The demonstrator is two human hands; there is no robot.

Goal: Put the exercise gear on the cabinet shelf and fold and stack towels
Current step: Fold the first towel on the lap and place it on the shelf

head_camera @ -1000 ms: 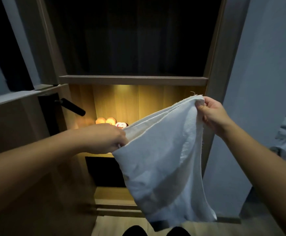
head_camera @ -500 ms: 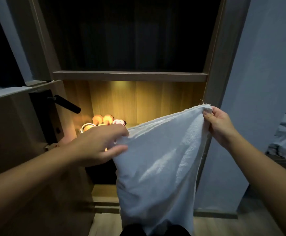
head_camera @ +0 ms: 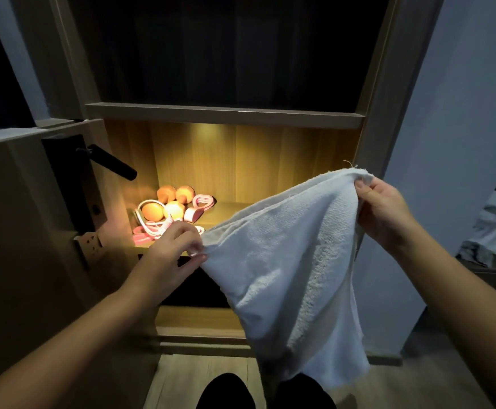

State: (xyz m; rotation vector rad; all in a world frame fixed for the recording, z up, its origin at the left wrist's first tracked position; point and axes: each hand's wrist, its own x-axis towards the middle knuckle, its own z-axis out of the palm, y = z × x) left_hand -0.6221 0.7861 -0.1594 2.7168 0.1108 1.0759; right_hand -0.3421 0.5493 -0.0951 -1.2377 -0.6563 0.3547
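I hold a white towel (head_camera: 285, 261) spread in the air in front of the cabinet. My left hand (head_camera: 170, 255) pinches its left top corner, and my right hand (head_camera: 382, 211) grips the right top corner, held higher. The cloth hangs down doubled towards the floor. Behind my left hand, pink and orange exercise gear (head_camera: 170, 211), with dumbbells, a cord and grips, lies on the lit cabinet shelf (head_camera: 235, 206) at its left side.
An open door with a black lever handle (head_camera: 108, 163) stands at the left. The upper cabinet compartment (head_camera: 226, 54) is dark. A grey wall (head_camera: 462, 143) rises on the right, with bundled cloth (head_camera: 494, 225) beyond it. My feet (head_camera: 264, 391) are on the wooden floor.
My left hand dropped lower and shifted from a full grip to a fingertip pinch on the towel's corner. The gear on the shelf came into view. The right hand lowered slightly.
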